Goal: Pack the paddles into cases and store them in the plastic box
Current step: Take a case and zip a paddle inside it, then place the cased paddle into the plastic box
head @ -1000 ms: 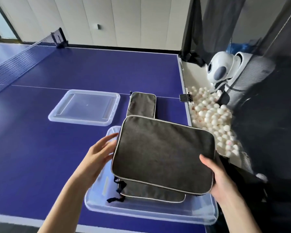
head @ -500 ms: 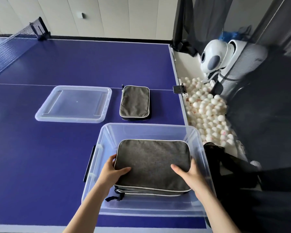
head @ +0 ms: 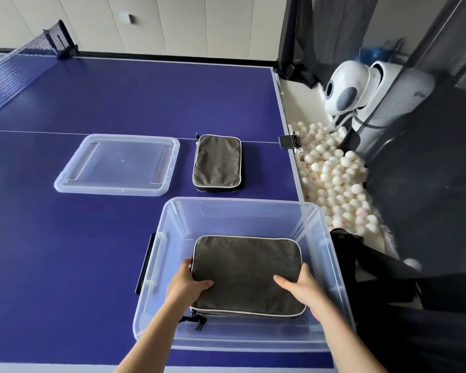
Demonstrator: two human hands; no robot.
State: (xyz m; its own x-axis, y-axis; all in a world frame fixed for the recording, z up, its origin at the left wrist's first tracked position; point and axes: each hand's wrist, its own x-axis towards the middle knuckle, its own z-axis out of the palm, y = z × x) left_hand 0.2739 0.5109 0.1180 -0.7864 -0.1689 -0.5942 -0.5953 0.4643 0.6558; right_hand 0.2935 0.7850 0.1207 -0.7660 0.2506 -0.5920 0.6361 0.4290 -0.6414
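A clear plastic box (head: 318,238) stands at the table's near right corner. Inside it a grey paddle case (head: 246,267) with white piping lies flat on top of another case, of which only the near edge and a zipper pull show. My left hand (head: 187,282) grips the top case's left near corner, thumb on top. My right hand (head: 297,288) grips its right near corner the same way. A third grey case (head: 217,161) lies on the table just beyond the box.
The box's clear lid (head: 117,165) lies on the blue table (head: 65,238) to the left of the third case. Off the table's right edge, a tray holds several white balls (head: 334,179) beside a white ball machine (head: 345,87) and dark netting.
The case was held up above the box a second ago; both hands have lowered it onto the case inside. In the last half second the hands have barely moved.
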